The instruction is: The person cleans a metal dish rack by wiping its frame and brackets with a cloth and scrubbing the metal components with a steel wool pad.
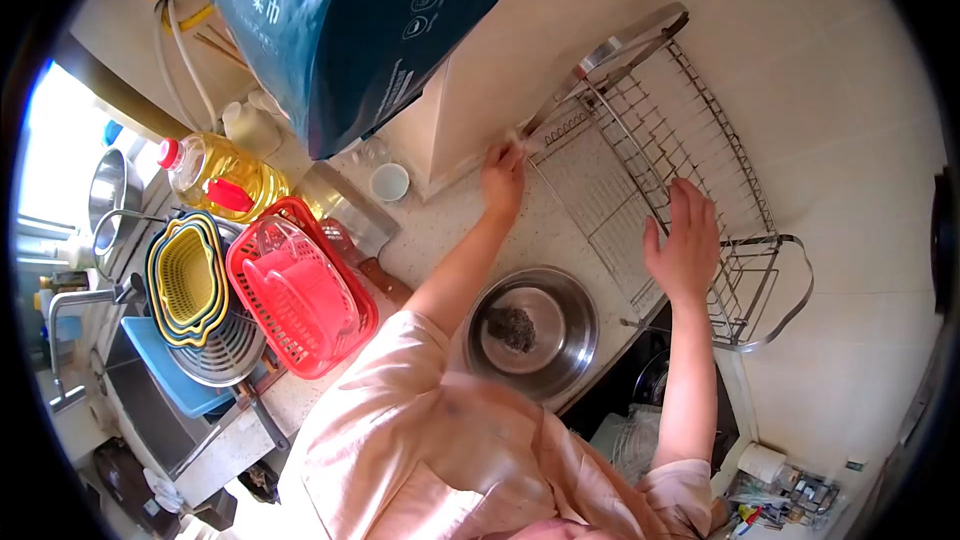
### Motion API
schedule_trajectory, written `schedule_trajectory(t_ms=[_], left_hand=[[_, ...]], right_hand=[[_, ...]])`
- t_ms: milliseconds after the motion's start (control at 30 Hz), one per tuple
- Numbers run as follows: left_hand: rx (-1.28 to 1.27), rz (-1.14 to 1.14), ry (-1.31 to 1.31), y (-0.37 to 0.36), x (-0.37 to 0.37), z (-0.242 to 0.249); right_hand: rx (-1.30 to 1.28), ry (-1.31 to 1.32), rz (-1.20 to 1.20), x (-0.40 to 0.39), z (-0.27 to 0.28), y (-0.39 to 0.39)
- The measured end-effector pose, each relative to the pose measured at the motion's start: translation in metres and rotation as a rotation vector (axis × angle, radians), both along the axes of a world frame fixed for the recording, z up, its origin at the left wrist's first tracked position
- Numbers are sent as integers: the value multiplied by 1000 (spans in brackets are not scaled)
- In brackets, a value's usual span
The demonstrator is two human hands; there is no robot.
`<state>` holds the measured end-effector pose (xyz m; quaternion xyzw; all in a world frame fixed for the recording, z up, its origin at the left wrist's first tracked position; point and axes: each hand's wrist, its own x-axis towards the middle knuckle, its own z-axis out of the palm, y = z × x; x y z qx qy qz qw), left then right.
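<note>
A wire dish rack (690,130) stands tilted on the counter against the wall, with a flat wire grid (600,205) at its base. My left hand (503,178) is at the rack's left corner, its fingers closed around something whitish that I cannot make out. My right hand (686,240) is at the front of the rack, fingers stretched and slightly apart, holding nothing. Between my forearms sits a steel bowl (555,350) with a dark, crumpled clump (511,328) in it. A small white cup (389,182) stands left of my left hand.
Red baskets (300,290), yellow-rimmed strainers (188,280) and a blue tray (170,370) are by the sink at left. An oil bottle (225,175), a cleaver (350,215) and a large dark blue package (360,30) are further back. The stove (640,370) is at right.
</note>
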<state>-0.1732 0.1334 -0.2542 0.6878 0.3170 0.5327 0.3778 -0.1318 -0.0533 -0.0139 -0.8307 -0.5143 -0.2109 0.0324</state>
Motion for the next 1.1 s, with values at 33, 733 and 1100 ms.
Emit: schedule_trajectory(t_ms=[33, 733, 1100], left_hand=[[-93, -34, 103, -4, -7, -27], [-14, 23, 181, 14, -4, -24], [-849, -555, -154, -59, -57, 57]], right_hand=[[-4, 8, -3, -1, 0, -1], [-2, 1, -2, 0, 2, -3], [317, 365, 102, -51, -69, 9]])
